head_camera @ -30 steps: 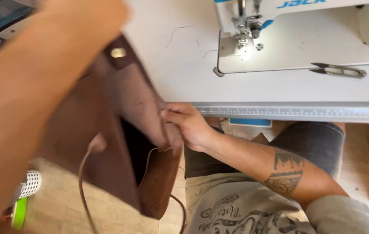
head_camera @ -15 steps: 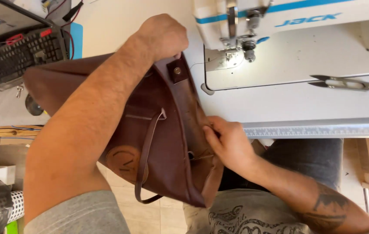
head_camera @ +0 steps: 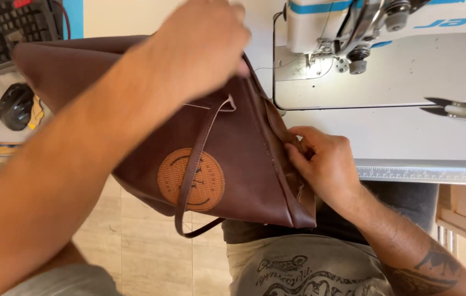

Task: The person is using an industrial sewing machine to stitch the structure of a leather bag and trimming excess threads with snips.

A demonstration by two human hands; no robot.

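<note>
Left hand (head_camera: pixel 203 49) and right hand (head_camera: pixel 320 164) grip a brown leather bag (head_camera: pixel 244 164).

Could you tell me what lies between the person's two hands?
In the head view, the brown leather bag spans from left hand to right hand; both grip it.

- Bag (head_camera: pixel 244 164): matt brown leather, smooth, with an orange woven-looking round patch (head_camera: pixel 191 180).
- Sewing machine (head_camera: pixel 386 33): glossy white.
- Surface (head_camera: pixel 408 131): smooth white.
- Snips (head_camera: pixel 457 109): shiny metal.
</note>
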